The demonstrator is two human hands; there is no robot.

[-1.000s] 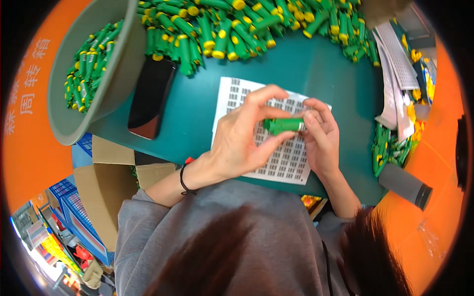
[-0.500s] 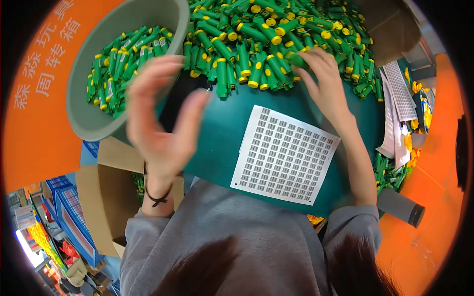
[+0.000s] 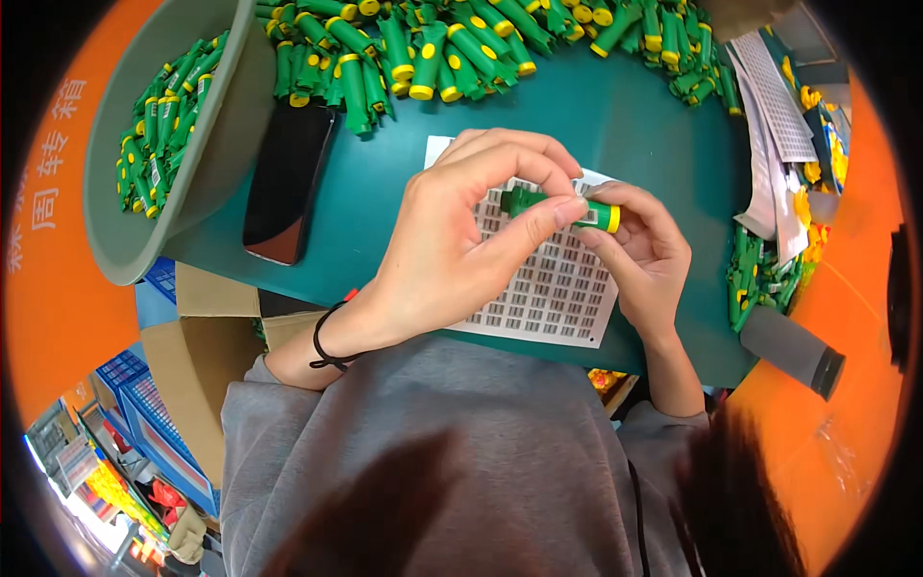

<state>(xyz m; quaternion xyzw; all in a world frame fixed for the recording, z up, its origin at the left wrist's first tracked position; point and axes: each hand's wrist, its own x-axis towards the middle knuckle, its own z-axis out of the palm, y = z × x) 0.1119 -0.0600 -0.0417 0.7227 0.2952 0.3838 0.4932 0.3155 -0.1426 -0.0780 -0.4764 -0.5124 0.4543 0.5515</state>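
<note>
Above the sheet of stickers (image 3: 553,298), both hands are closed around one green plastic tube with a yellow end cap (image 3: 612,219). My right hand (image 3: 649,250) holds it near the capped end, fingers behind and thumb below. From the other side my left hand (image 3: 452,231) reaches across, its thumb and fingertips pressed against the tube's side. A small white label (image 3: 588,217) shows on the tube beside the left thumb tip. The left hand hides part of the sheet, which is white with rows of small grey printed rectangles.
A heap of similar green tubes (image 3: 413,48) lies along the far side of the green table (image 3: 385,192). At left stands a grey-green tub (image 3: 216,163) with labelled tubes, beside a black phone (image 3: 288,183). More sheets (image 3: 769,106) and a grey cylinder (image 3: 788,348) are at right.
My right hand has come back from the heap with a green tube to above the sheet. My left hand has moved right from beside the tub and closed on the tube.
</note>
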